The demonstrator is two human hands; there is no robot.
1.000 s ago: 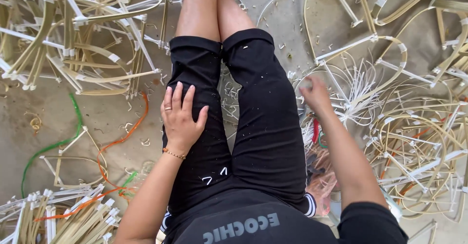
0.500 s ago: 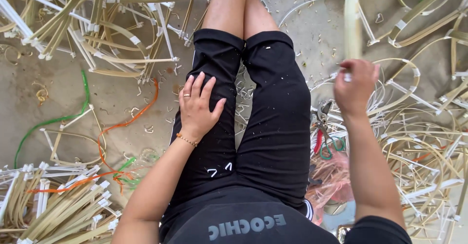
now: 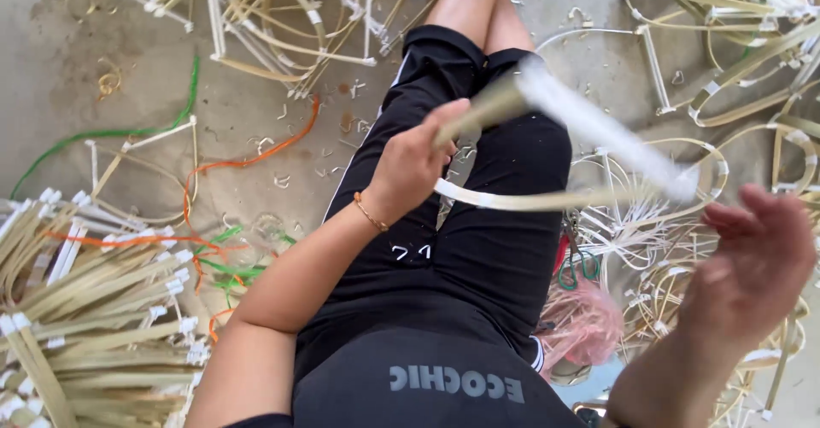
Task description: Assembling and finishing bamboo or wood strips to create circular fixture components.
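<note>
Your left hand (image 3: pixel 414 165) is closed around a bent bamboo strip (image 3: pixel 547 197), pinching it near its fold above your lap; the strip runs right from there, pale and flat, with a blurred length angling toward the far right. Your right hand (image 3: pixel 756 261) is spread open, touching nothing, just beyond the strip's right end. The strip looks light, thin and springy, stiff along its length but likely to snap back if let go, so hold it close to the bend. No container shows. Bundles of cut strips (image 3: pixel 94 325) lie on the floor at your near left, looped frames (image 3: pixel 735 78) at the far right, scissors (image 3: pixel 579 261) beside your right thigh.
</note>
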